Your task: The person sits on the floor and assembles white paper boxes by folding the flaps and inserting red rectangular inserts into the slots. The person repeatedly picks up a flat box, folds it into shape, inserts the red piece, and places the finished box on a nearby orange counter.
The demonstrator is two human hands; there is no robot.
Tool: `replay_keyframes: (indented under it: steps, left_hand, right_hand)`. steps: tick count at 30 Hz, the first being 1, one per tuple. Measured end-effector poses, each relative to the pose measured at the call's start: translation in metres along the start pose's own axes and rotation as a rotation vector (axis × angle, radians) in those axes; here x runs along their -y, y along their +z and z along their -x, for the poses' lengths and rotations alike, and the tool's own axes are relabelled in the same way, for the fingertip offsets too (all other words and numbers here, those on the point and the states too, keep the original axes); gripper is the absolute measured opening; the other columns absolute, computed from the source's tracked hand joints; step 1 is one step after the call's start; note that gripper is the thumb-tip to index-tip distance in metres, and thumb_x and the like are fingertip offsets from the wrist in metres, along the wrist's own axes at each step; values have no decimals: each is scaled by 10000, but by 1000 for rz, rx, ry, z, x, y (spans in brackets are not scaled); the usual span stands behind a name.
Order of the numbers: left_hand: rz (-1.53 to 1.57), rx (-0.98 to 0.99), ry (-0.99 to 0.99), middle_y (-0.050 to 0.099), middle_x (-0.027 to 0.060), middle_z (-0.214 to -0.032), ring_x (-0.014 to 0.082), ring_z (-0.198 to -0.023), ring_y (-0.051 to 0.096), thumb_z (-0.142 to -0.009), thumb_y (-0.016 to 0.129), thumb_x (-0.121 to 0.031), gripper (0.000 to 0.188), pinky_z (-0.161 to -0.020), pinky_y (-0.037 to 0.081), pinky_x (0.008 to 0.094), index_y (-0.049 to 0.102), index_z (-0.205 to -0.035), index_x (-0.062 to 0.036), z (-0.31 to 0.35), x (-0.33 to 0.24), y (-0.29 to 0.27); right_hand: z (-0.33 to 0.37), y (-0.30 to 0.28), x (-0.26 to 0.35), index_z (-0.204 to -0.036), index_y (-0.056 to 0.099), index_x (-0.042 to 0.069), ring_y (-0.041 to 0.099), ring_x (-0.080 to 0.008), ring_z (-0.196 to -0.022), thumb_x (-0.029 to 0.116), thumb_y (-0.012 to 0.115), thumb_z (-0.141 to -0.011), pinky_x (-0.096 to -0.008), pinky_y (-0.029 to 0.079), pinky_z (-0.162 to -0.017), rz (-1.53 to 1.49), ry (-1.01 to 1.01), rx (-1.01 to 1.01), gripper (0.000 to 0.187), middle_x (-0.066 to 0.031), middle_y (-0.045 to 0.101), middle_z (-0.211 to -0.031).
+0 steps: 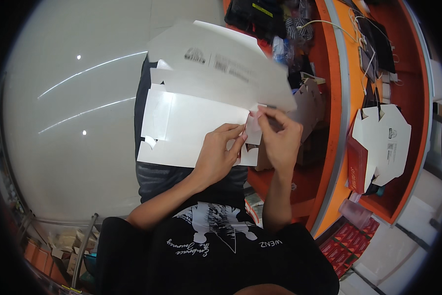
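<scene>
Fold along the scored crease only, keeping the sheet flat on the lap. The left hand (220, 155) presses down on the white box blank (196, 130), fingers closed narrow on its right edge. Just right of this grip, the right hand (280, 140) pinches a small flap (253, 132). Beyond both grips, a second blank (221, 59) overlaps; further right, another blank (385, 142) lies on the orange surface (341, 98).

Bright, even light falls from overhead. The glossy floor (83, 123) throws back curved streaks and small spots of glare. The white card (201, 93) is motion-blurred along its upper part and nearly washed out. Fisheye bending curves the orange counter (341, 98); the corners go black.
</scene>
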State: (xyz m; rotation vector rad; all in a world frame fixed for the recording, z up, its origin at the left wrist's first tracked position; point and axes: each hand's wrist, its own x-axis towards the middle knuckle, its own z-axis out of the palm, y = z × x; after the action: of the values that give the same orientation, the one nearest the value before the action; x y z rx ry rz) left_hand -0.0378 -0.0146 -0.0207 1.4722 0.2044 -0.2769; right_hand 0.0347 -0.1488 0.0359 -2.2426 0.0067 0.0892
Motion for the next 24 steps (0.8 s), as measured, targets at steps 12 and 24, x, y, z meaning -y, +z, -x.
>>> replay_keyframes:
  steps: [12, 24]
  left_hand:
    - [-12, 41, -7, 660, 171, -1206, 207, -839, 716, -1057, 604, -143, 326, -677, 658, 312, 667, -1282, 86, -4, -13, -1]
    - [-8, 12, 59, 625, 198, -1273, 262, -987, 713, -1016, 638, -72, 286, -741, 620, 348, 683, -1249, 87, -9, 0, 0]
  right_hand:
    - [-14, -5, 12, -967, 784, -52, 701, -120, -738, 68, 770, -878, -269, 557, -680, 34, 95, 50, 150, -115, 781, -873]
    - [31, 21, -31, -928, 763, -22, 744, -210, -825, 34, 739, -891, -316, 606, -721, -35, -84, -57, 72, -134, 738, -933]
